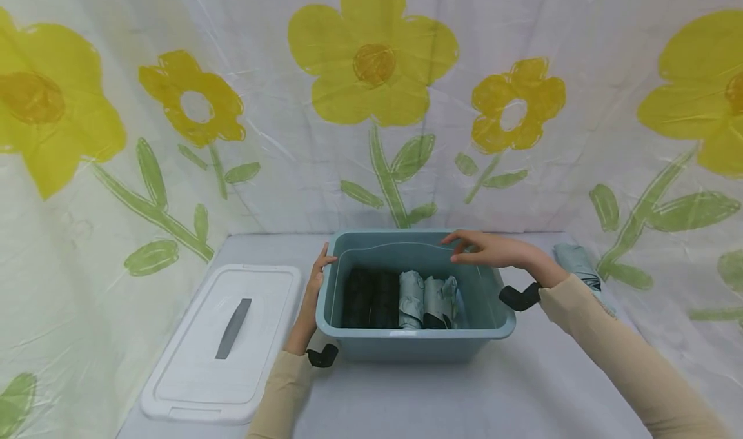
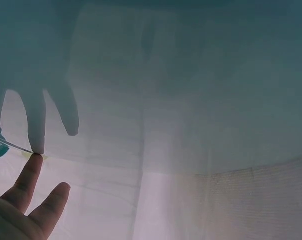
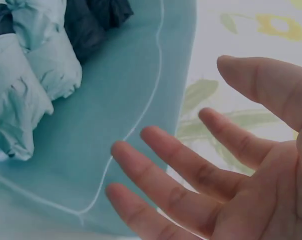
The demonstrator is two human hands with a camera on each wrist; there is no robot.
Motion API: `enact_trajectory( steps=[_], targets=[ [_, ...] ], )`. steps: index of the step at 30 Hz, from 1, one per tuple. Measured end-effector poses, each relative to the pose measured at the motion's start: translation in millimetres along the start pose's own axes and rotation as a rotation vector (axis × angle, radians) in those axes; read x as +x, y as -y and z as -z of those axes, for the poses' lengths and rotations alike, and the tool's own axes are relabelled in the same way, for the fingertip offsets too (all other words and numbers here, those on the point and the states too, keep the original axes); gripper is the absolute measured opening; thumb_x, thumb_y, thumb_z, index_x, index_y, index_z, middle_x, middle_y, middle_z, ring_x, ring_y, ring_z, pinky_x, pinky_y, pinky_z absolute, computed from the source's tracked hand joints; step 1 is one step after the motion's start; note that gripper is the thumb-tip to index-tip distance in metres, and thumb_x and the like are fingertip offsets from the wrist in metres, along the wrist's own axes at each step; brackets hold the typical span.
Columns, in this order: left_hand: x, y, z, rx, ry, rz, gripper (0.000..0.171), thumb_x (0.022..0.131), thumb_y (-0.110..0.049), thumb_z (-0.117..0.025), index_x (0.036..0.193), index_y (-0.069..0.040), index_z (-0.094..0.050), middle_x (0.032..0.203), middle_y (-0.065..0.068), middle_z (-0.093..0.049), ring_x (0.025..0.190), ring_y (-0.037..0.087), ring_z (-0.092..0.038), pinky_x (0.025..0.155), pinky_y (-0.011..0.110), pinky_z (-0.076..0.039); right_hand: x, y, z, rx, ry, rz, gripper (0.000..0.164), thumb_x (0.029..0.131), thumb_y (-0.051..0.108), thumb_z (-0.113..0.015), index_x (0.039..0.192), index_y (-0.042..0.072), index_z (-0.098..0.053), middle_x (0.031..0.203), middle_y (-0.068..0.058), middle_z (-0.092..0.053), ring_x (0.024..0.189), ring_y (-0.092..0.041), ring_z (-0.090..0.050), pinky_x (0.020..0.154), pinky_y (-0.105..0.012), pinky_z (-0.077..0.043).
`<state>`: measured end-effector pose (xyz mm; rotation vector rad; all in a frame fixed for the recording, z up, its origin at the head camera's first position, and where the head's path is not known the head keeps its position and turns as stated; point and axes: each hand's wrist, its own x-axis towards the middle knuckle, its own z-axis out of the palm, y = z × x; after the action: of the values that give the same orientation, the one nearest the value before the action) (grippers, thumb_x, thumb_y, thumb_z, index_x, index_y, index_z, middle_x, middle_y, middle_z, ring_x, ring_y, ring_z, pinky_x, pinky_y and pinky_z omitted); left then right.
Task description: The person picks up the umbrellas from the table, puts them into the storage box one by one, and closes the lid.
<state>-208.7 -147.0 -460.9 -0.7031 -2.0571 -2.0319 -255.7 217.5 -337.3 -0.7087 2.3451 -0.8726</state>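
A blue-green plastic storage bin (image 1: pixel 406 345) stands on the table, with two dark rolled bundles (image 1: pixel 371 297) and two pale blue rolled cloth bundles (image 1: pixel 411 297) side by side inside. My left hand (image 1: pixel 317 273) is at the bin's left side, its extended fingers touching the rim and outer wall. In the left wrist view its fingers (image 2: pixel 28 182) are spread, mirrored in the glossy wall. My right hand (image 1: pixel 490 249) hovers over the bin's back right part and holds nothing. The right wrist view shows its fingers (image 3: pixel 191 167) loosely spread, apart from the pale bundles (image 3: pixel 45 60).
A white lid (image 1: pixel 191 336) with a grey handle (image 1: pixel 234 328) lies flat left of the bin. Another pale blue bundle (image 1: pixel 574 263) lies on the table at the right, partly behind the right forearm. A curtain (image 1: pixel 273 168) printed with yellow flowers hangs behind the table.
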Motion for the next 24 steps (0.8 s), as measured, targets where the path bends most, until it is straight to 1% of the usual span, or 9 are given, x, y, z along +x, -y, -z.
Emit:
enact_trajectory(
  steps=[5,7,14,19,24],
  targets=[
    [-0.6,0.2,-0.1,0.019,-0.002,-0.003,0.042,0.097,-0.004,-0.012,0.13,0.013,-0.03,0.155,0.018,-0.002,0.141,0.037,-0.001,0.106,0.061,-0.008,-10.6,-7.9,-0.1,0.033,-0.072,0.04,0.052,0.094,0.035,-0.052,0.138,0.013,-0.035,0.132,-0.017,-0.047,0.119,-0.036,-0.047,0.093,-0.051,-0.041],
    [-0.9,0.1,-0.1,0.024,-0.002,-0.006,0.042,0.097,-0.004,-0.012,0.13,0.013,-0.03,0.155,0.018,-0.002,0.141,0.038,-0.001,0.106,0.062,-0.008,-13.9,-10.6,0.3,0.027,-0.108,0.047,0.05,0.094,0.035,-0.052,0.137,0.014,-0.037,0.132,-0.018,-0.046,0.12,-0.037,-0.046,0.093,-0.051,-0.042],
    [-1.0,0.8,0.3,0.062,-0.001,-0.02,0.042,0.097,-0.005,-0.012,0.13,0.012,-0.032,0.154,0.021,-0.002,0.141,0.038,-0.002,0.105,0.063,-0.009,-22.0,-19.7,1.1,-0.003,-0.235,0.094,0.049,0.094,0.032,-0.053,0.136,0.011,-0.039,0.132,-0.021,-0.047,0.121,-0.037,-0.045,0.094,-0.054,-0.04],
    [-0.7,0.3,0.6,0.06,-0.001,-0.021,0.042,0.097,-0.004,-0.013,0.129,0.013,-0.032,0.154,0.023,-0.002,0.14,0.04,-0.001,0.105,0.063,-0.009,-24.4,-26.4,-1.6,-0.023,-0.348,0.113,0.046,0.095,0.028,-0.052,0.135,0.008,-0.041,0.13,-0.021,-0.049,0.121,-0.037,-0.046,0.092,-0.055,-0.041],
    [0.6,-2.5,0.0,0.039,-0.013,-0.024,0.04,0.096,-0.002,-0.014,0.126,0.015,-0.034,0.153,0.025,-0.003,0.14,0.041,-0.001,0.105,0.063,-0.009,-26.5,-33.5,-4.6,-0.073,-0.485,0.116,0.039,0.094,0.023,-0.053,0.13,0.009,-0.046,0.125,-0.02,-0.053,0.114,-0.034,-0.051,0.09,-0.055,-0.042]
  ],
)
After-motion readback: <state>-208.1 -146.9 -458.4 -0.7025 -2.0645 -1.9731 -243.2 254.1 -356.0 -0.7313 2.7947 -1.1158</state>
